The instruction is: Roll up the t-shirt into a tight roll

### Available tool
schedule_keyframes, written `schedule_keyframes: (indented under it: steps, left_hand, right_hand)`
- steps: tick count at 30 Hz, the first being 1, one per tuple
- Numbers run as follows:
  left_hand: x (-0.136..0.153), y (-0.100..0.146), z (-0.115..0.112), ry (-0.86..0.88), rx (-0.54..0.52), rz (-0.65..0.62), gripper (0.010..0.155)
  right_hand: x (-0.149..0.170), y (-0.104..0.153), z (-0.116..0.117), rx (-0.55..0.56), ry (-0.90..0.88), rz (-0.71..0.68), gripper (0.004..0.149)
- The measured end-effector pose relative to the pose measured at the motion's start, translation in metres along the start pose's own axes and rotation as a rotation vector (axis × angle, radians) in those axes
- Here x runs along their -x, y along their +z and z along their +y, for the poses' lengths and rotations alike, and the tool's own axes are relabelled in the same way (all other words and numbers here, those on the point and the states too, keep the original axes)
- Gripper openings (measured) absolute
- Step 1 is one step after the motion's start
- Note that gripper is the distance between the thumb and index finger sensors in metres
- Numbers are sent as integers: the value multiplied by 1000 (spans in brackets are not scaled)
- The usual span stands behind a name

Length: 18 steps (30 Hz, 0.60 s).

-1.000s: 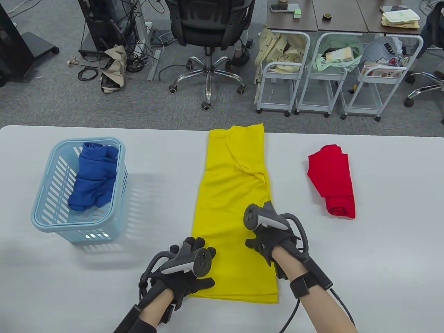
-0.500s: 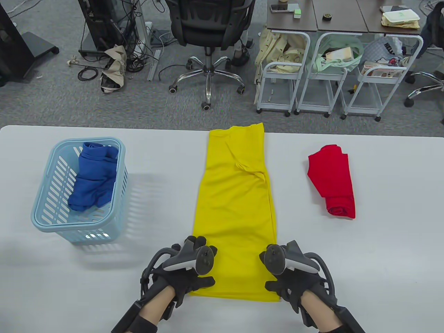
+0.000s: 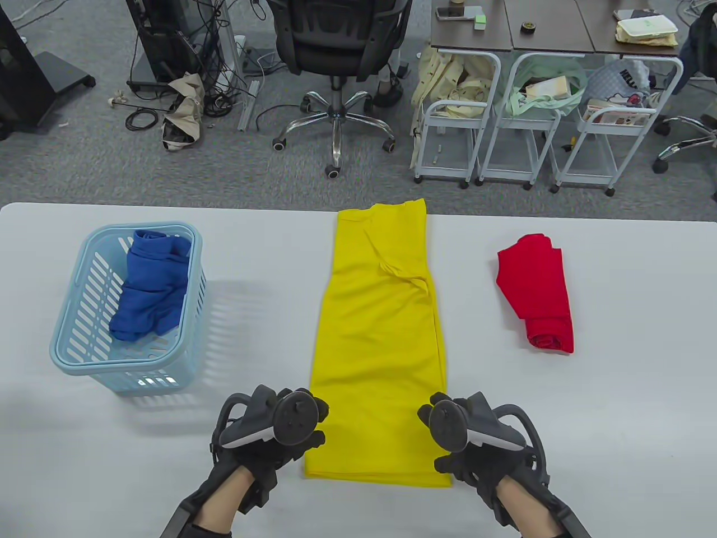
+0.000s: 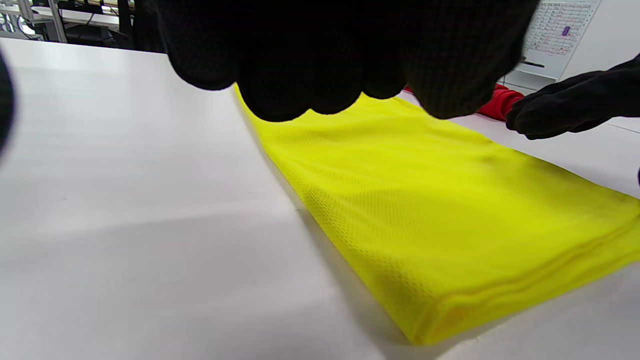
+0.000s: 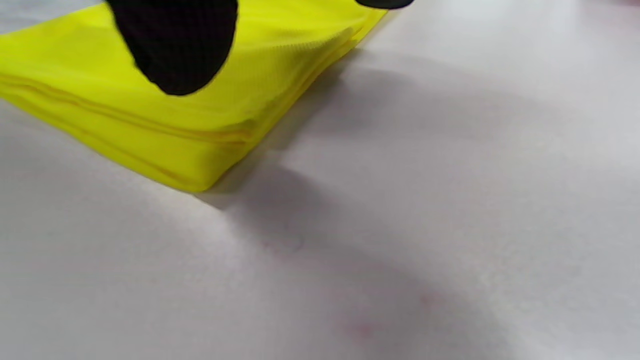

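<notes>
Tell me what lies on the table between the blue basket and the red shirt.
The folded yellow t-shirt lies flat between basket and red shirt, per the table view.

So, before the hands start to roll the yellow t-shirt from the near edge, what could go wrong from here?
1. The yellow t-shirt is folded in several layers at its near hem; they may slip apart, giving a loose roll.
2. The left hand and right hand sit at opposite corners; uneven pushing could make a slanted, cone-like roll.
3. A wrinkle near the far part may get rolled in as a lump.
</notes>
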<state>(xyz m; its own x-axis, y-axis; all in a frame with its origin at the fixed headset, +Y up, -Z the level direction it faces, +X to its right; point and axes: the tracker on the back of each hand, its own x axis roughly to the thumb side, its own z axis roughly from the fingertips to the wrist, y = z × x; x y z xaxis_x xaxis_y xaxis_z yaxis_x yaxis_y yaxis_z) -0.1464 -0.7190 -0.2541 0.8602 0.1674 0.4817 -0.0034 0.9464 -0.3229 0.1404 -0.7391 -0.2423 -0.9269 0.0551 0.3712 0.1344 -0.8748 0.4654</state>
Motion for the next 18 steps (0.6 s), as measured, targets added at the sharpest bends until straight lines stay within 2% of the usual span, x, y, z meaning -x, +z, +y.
schedule_keyframes:
  steps: [2, 9, 13, 18]
  left_hand:
    - [-4, -3, -7, -32, 36, -1, 49]
    - [-19, -17, -32, -89, 256, -60, 61]
    - [-27, -17, -33, -175, 274, -65, 68]
    - [-41, -15, -39, -319, 309, -47, 81]
  right_hand:
    - [-1, -1, 1, 0, 4, -5, 80]
    - [-6, -2, 3, -2, 12, -67, 67]
    - [-9, -5, 9, -43, 31, -63, 74]
    - [-15, -5, 12, -36, 108, -35, 75]
